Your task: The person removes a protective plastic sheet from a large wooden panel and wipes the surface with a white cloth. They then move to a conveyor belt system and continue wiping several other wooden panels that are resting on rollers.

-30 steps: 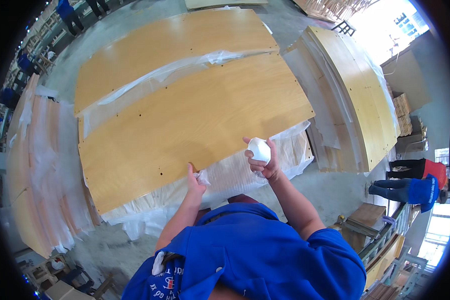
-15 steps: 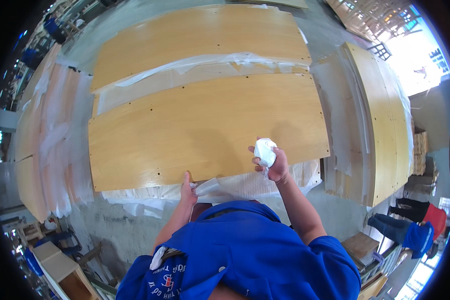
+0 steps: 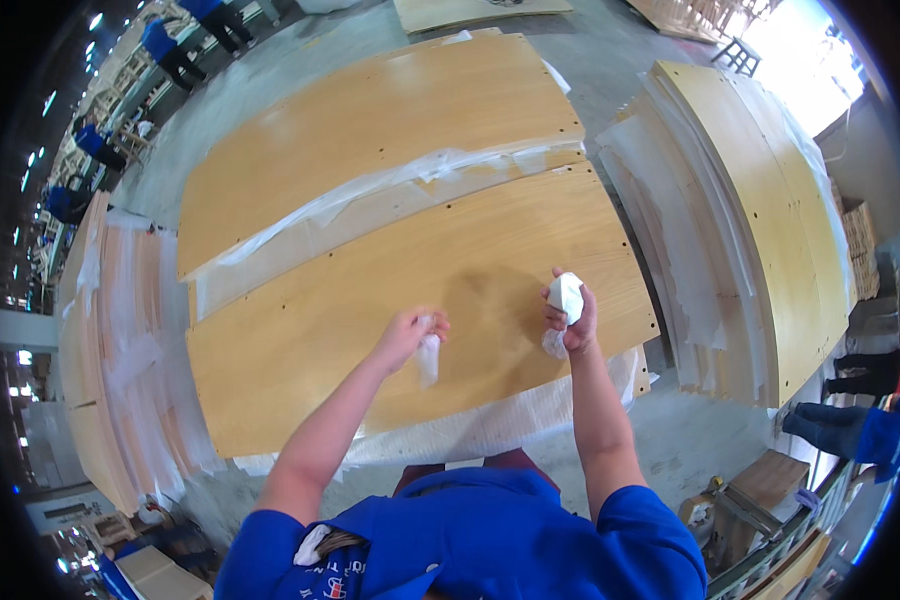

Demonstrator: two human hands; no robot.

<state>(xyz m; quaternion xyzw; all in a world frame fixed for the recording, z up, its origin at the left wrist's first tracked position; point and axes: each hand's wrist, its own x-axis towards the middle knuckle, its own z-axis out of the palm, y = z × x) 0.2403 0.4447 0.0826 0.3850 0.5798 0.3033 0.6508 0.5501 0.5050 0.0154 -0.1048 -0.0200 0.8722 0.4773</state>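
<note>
My left hand (image 3: 406,338) is closed on a strip of thin translucent plastic (image 3: 429,362) that hangs from its fingers above the near wooden panel (image 3: 370,270). Farther right, my right hand (image 3: 584,318) is wrapped round a white wad (image 3: 566,296), perhaps folded cloth or paper; its exact kind does not show. Crumpled translucent plastic (image 3: 554,343) dangles below that grip. The near panel is flat, yellowish and smooth, with small dark holes along its edges. Both hands are above it, with shadows falling on its surface.
A second panel (image 3: 390,130) lies beyond, with white wrapping sheet (image 3: 370,205) between. Panel stacks stand at left (image 3: 135,340) and right (image 3: 760,220). Foam wrap (image 3: 470,425) shows under the near edge. People (image 3: 860,435) stand at lower right; others work far left.
My left hand has left the panel's near edge and moved up over the panel, carrying the plastic strip. My right hand, still gripping the wad, has shifted slightly right. The view has turned.
</note>
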